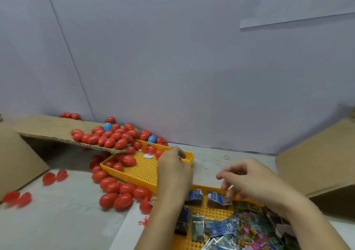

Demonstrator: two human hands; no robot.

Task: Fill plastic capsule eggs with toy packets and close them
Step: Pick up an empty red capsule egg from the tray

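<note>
A: What do you see from the head view?

B: At about 9 o'clock a heap of shiny red plastic capsule eggs [123, 190] lies on the pale grey surface [57, 219]. More lie in the yellow pegged plastic tray [142, 170] just above.

A: And the toy packets?

B: The small crinkly toy packets [221, 228] sit in a second yellow tray [219, 211] at 5 o'clock.

A: What are the hands doing?

B: The left hand [173, 170] reaches over the first tray, fingers bent. I cannot tell if its grip holds anything. The right hand [247, 180] hangs over the packets with a narrow grip, pinching something small and pale. I cannot tell what it is.

A: How to do this well?

B: I think fold one packet small, tuck it all inside, then press the halves shut so no corner sticks out.
</note>
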